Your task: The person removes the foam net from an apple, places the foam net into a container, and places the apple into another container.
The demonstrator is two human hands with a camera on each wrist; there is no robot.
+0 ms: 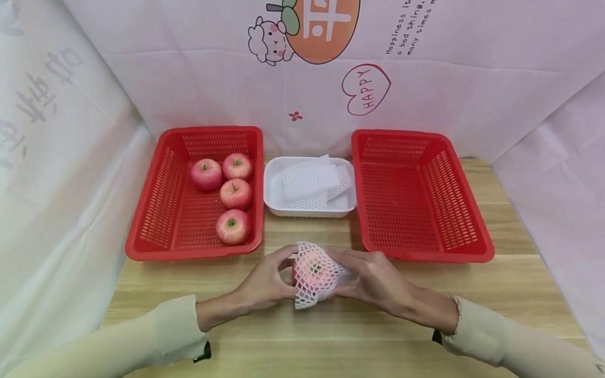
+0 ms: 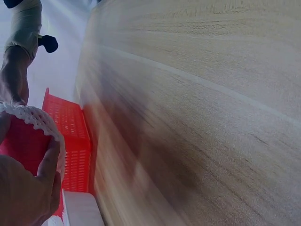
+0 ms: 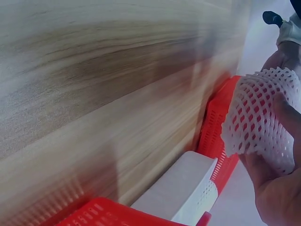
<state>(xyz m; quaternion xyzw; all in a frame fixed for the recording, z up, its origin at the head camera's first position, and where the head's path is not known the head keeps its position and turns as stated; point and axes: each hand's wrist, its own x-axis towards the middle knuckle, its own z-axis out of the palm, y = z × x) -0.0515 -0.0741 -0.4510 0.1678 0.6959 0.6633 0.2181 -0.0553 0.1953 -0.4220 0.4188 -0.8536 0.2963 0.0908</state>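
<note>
Between my two hands, above the wooden table, is a red apple with a white foam net pulled over most of it. My left hand grips the apple from the left, thumb and fingers around its bare side at the net's open edge. From the right, my right hand holds the netted side, its thumb and fingers on the foam mesh. The apple's underside is hidden in the head view.
At the left, a red basket holds several bare apples. A white tray with more foam nets stands in the middle. Another red basket is at the right. Behind them hangs a printed white cloth.
</note>
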